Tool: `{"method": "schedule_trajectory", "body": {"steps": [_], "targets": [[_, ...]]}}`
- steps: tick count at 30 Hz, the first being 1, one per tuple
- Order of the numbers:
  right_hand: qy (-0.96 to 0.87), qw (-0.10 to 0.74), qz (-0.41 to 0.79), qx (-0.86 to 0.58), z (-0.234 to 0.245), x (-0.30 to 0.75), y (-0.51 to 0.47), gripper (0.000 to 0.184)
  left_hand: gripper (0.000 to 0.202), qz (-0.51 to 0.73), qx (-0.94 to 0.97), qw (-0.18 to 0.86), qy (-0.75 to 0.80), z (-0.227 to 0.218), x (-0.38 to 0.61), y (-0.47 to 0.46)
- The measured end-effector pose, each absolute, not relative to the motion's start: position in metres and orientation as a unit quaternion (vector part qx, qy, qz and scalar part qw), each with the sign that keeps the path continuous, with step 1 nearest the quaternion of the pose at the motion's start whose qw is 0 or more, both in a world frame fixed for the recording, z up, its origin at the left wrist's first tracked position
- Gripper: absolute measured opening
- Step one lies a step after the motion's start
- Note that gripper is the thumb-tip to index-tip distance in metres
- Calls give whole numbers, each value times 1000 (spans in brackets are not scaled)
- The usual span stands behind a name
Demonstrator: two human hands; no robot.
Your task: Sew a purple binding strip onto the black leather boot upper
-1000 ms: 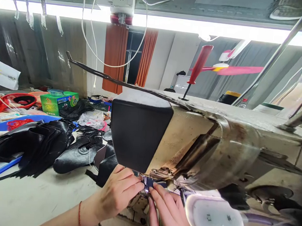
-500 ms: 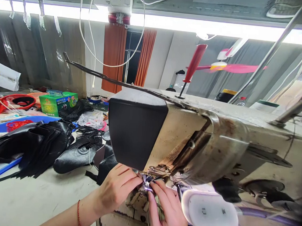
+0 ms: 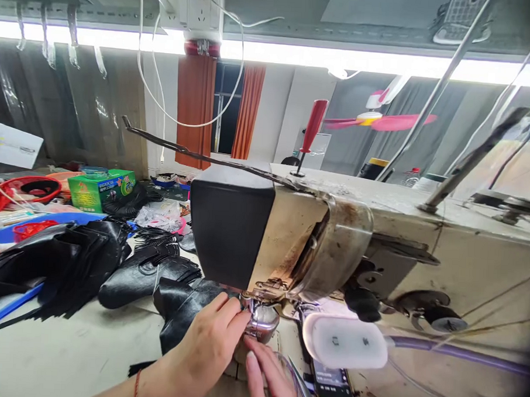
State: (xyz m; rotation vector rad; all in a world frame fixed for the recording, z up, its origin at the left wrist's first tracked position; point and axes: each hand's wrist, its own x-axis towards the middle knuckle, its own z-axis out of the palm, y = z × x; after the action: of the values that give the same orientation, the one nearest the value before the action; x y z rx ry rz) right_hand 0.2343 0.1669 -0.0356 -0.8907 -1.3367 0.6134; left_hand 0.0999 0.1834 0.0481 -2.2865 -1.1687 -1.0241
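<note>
The left hand (image 3: 217,343) is at the sewing machine (image 3: 289,240), its fingers bent and their tips right by the shiny metal foot (image 3: 266,324) under the machine's head. A black leather piece (image 3: 181,309) lies on the table (image 3: 82,360) just beyond this hand, partly hidden behind its knuckles — whether the fingers pinch its edge, I cannot tell. The right hand (image 3: 272,374) is just below and to the right of the foot, fingers stretched forward, the foremost tip close to the left hand's fingertips; what, if anything, it grips is hidden. The leather is on the far side of the left hand, well away from the right palm.

Right of the right hand are a pointed metal tool (image 3: 301,387) and a phone (image 3: 333,389), with a lit lamp (image 3: 346,341) above the phone. More black leather (image 3: 84,255) is piled at the left — well apart from both hands.
</note>
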Motion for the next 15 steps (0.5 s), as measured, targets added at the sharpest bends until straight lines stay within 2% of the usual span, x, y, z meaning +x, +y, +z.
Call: {"method": "schedule_trajectory", "body": {"steps": [3, 6, 9, 11, 15], "targets": [[-447, 596, 587, -319, -35, 216, 162, 50, 21, -320, -824, 171, -434, 52, 100, 183], [-291, 568, 749, -178, -20, 196, 154, 61, 21, -289, -825, 152, -461, 57, 107, 180], [-260, 601, 738, -161, -4, 186, 146, 63, 20, -293, -807, 137, -495, 66, 112, 176], [-277, 631, 700, -186, 4, 189, 145, 65, 20, -300, -811, 87, -495, 73, 111, 173], [-352, 601, 676, -238, 6, 209, 151, 71, 25, -317, -835, 10, -449, 77, 102, 164]]}}
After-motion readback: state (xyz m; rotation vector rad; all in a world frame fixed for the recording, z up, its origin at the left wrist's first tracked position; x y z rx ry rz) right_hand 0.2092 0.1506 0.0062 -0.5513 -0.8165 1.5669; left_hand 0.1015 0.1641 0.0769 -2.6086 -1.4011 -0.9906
